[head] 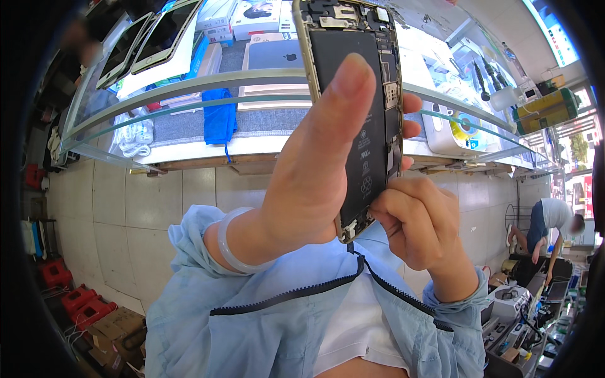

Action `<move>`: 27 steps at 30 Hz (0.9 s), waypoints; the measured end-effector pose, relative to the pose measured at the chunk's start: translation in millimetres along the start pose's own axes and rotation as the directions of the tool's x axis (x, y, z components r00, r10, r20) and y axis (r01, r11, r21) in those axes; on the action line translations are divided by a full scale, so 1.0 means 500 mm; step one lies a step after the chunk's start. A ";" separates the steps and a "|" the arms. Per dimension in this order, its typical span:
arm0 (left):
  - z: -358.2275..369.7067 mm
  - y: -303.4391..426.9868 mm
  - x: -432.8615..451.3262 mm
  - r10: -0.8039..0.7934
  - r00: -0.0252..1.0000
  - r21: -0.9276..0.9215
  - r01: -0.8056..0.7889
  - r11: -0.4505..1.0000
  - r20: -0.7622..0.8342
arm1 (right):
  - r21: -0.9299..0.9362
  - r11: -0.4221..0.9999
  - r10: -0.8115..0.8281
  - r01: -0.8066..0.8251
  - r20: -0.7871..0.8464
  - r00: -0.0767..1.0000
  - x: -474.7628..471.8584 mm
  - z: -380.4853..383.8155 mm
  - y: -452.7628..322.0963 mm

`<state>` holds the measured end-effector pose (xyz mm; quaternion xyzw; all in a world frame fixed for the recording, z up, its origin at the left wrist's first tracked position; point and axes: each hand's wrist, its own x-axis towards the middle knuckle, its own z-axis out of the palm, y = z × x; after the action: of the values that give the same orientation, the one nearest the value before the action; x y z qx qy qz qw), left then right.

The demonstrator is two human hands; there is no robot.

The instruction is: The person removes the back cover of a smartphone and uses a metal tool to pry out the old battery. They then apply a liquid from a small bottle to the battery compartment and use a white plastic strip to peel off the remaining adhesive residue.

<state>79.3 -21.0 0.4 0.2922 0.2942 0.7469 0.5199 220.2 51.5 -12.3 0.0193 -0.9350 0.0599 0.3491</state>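
Note:
An opened smartphone (392, 113) is held up close to the camera, its black battery (361, 160) and metal-shielded boards exposed. My left hand (316, 156) grips the phone, with the thumb over the battery and fingertips showing past the right edge; a pale bangle circles that wrist. At the phone's lower right corner, my right hand (418, 217) has its fingers curled, thumb and forefinger pinched against the bottom edge. Whether a small part is between those fingertips is hidden. A small white component (350, 228) shows at the bottom left corner.
Beyond my hands stands a glass display counter (189, 80) with two phones (165, 35), boxes (257, 18) and a blue pouch (220, 115). Screwdrivers (482, 80) and a white tray (449, 132) are at right. Another person (553, 222) bends over a cluttered bench farther right.

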 end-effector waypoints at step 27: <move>0.001 0.010 0.004 0.039 0.999 0.034 -0.039 0.999 0.014 | 0.144 0.985 0.100 -0.097 -0.011 0.995 0.010 -0.008 -0.007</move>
<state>76.0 -20.7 4.5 0.3117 0.2976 0.7497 0.5022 219.3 48.3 -5.8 -0.0024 -0.9248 0.1444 0.3519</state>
